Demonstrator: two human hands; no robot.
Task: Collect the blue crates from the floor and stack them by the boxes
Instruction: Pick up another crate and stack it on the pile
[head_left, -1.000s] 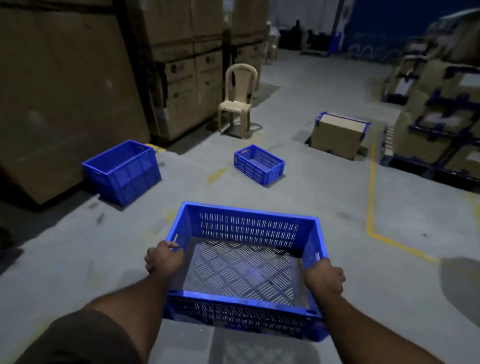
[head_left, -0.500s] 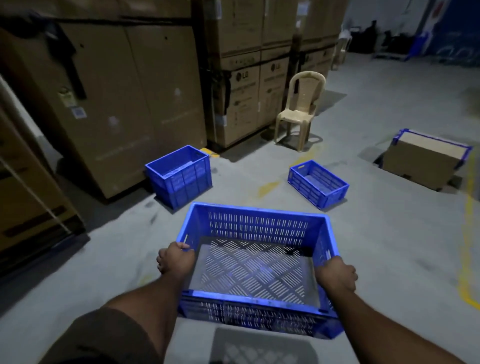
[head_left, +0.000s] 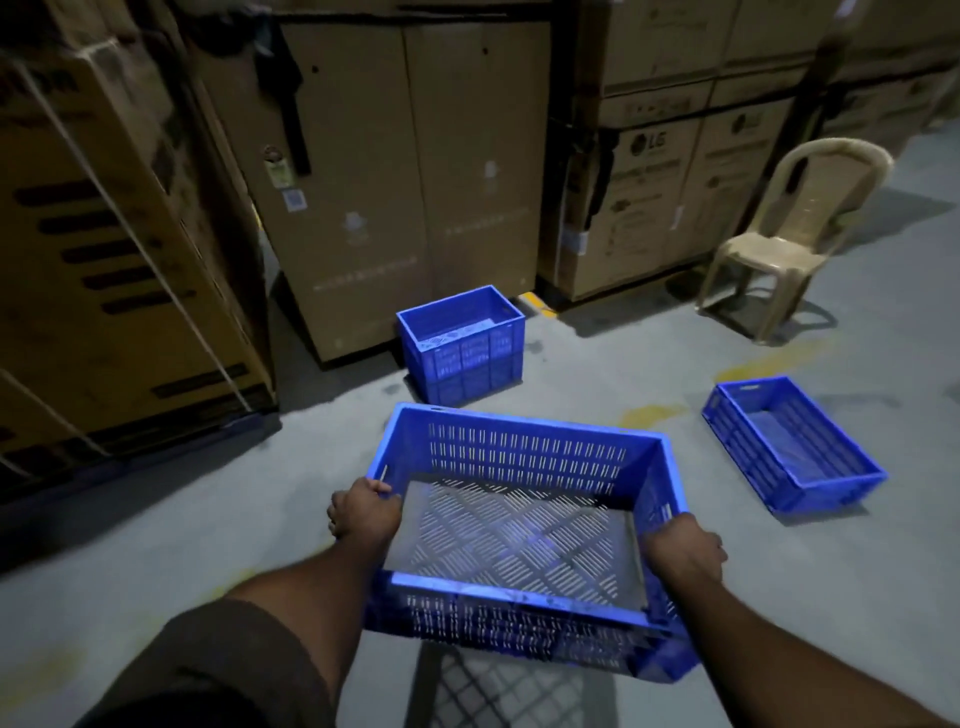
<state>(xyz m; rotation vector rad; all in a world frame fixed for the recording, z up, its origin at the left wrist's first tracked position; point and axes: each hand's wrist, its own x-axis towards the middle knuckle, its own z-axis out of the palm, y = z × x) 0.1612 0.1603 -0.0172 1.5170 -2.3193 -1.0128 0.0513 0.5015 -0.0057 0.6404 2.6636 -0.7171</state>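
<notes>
Head view: both hands carry a slotted blue crate (head_left: 524, 525) above the grey concrete floor (head_left: 156, 545), near the bottom centre. The left hand (head_left: 363, 514) is clamped over its left rim, the right hand (head_left: 683, 551) over its right rim. Beyond it a deeper blue crate (head_left: 462, 345) stands on the floor just beside the tall cardboard boxes (head_left: 405, 182). A shallow blue crate (head_left: 792, 444) lies to the right. A beige plastic chair (head_left: 795, 234) stands far right beside LG-marked cartons (head_left: 644, 208).
</notes>
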